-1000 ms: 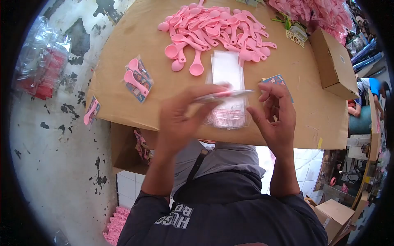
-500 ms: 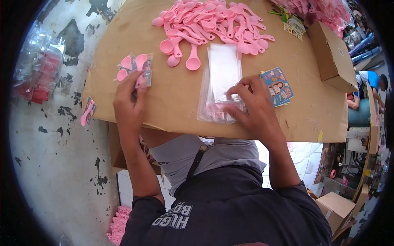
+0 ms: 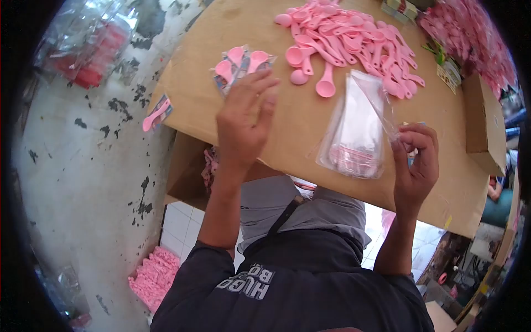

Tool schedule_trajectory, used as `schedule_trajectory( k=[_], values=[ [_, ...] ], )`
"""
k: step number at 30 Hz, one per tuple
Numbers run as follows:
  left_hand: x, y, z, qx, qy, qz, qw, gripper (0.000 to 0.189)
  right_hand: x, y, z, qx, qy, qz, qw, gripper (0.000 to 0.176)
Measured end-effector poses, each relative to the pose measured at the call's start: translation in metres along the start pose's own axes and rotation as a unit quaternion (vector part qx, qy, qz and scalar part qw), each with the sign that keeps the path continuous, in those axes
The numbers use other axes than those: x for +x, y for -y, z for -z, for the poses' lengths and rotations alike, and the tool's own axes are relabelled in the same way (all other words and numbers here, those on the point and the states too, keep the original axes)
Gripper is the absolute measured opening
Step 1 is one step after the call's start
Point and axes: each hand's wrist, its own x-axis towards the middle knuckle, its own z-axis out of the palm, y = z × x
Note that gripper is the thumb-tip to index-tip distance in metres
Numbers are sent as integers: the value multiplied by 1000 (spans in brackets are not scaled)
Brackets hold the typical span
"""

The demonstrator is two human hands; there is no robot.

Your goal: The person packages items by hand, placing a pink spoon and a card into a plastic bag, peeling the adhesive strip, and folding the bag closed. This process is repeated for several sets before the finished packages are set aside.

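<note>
My right hand pinches the edge of a clear plastic bag between thumb and fingers. That bag lifts away at one side from a stack of clear bags with pink printed ends. My left hand is open, fingers stretched out, just in front of several packed pink spoons in clear wrap with printed cards; nothing shows in its grip. A loose heap of pink measuring spoons lies beyond the bags. The printed card stack is mostly hidden behind my right hand.
A cardboard box stands at the table's right edge, near bagged pink items. One packed spoon lies at the left edge. Below, a heap of pink items sits on the floor. The stained wall is at left.
My right hand has moved right from the stack, drawing up a bag's edge. My left hand has let go of the packed spoons and opened. The view has shifted and turned.
</note>
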Motion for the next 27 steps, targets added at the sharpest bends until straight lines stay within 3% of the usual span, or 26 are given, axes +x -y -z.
schedule_trajectory(
  k=[4,6,8,10,12,17,19,20,22,23,25,27],
  values=[
    [9,6,13,50,-23,-19,998,28,0,3,3,11,28,20,999,13],
    [19,32,40,217,-75,-5,973,34,-2,1,7,9,38,7,999,13],
    [21,73,82,357,-64,13,932,40,-5,-3,12,30,34,-7,999,13],
    [8,105,117,394,-35,121,911,45,-7,-6,18,37,30,-15,999,13],
    [-15,126,147,338,33,245,908,49,-8,-8,22,44,22,-25,999,12],
    [-82,153,175,296,-49,231,926,46,-12,-13,26,37,26,-40,998,12],
    [-111,173,185,354,-95,221,904,45,-11,-13,27,32,23,-41,998,12],
    [-114,161,179,347,-88,220,907,45,-10,-13,27,30,23,-37,999,13],
    [-100,111,152,340,-209,236,886,41,-6,-12,28,22,16,-40,999,13],
    [-90,87,136,330,-201,238,891,41,-6,-10,28,23,14,-38,999,14],
    [-74,28,99,83,-208,175,959,35,-2,-5,28,0,34,-20,999,15],
    [-64,-28,59,-215,-61,223,949,35,1,2,25,-11,56,7,998,16]
  ],
)
